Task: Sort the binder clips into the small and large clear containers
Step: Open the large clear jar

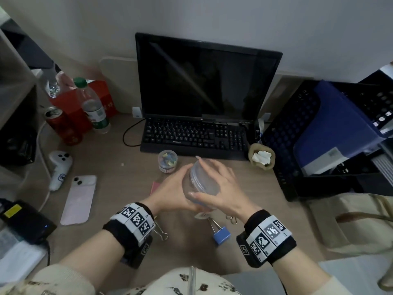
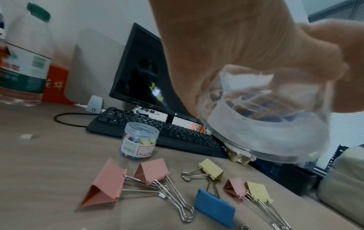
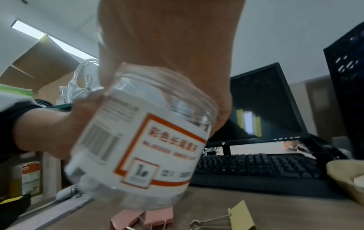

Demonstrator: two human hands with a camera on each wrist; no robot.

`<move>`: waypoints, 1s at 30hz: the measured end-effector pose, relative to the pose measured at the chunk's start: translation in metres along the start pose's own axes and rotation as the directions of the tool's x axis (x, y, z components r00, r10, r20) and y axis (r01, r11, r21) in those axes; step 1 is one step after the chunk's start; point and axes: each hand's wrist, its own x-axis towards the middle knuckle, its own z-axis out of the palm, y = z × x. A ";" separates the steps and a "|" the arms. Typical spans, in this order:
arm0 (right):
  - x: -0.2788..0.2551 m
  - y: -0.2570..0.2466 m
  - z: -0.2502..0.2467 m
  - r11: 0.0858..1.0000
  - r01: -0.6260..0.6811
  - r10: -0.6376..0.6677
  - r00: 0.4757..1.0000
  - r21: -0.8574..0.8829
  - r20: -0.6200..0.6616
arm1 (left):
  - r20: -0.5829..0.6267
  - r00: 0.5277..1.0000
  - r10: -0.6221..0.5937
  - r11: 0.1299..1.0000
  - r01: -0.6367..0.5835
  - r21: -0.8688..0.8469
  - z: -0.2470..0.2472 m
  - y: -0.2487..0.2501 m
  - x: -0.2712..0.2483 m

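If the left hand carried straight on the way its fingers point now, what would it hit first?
The left hand is already pressed against the large clear container, which it grips opposite the right hand. Pushing on would drive the container into that hand. Beyond them probably lies the black crate, though depth is unclear.

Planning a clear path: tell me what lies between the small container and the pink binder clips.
Only bare desk separates small container and pink binder clips; left wrist view shows it.

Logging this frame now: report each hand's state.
Left hand: grips the body of the large clear container.
Right hand: fingers curled over the container's lid.
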 end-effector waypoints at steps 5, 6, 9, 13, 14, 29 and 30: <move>-0.009 0.006 -0.012 0.990 0.144 -0.143 0.974 0.003 0.175 | 0.099 0.995 0.020 0.995 -0.011 -0.095 -0.001 -0.010 -0.005; -0.010 0.008 -0.012 0.987 0.162 -0.163 0.971 0.021 0.177 | 0.100 0.995 0.028 0.996 -0.019 -0.091 0.000 -0.011 -0.006; -0.012 0.006 -0.005 0.986 0.166 -0.164 0.978 -0.006 0.131 | 0.082 0.996 0.021 0.998 -0.016 -0.057 0.006 -0.013 -0.006; -0.010 -0.003 0.006 0.988 -0.145 0.144 0.989 0.049 0.016 | 0.016 0.999 0.050 0.997 -0.051 0.066 0.013 -0.008 -0.002; -0.009 -0.002 0.007 0.981 -0.191 0.190 0.981 0.042 0.025 | 0.006 0.998 0.061 0.992 -0.061 0.109 0.014 -0.008 -0.002; -0.010 0.042 -0.012 0.889 0.061 -0.038 0.998 0.454 -0.059 | 0.042 0.999 -0.002 0.999 0.001 0.039 0.021 -0.031 0.002; -0.010 0.045 -0.013 0.883 0.084 -0.039 0.994 0.462 -0.105 | 0.041 0.999 -0.006 0.999 0.004 0.051 0.022 -0.032 0.002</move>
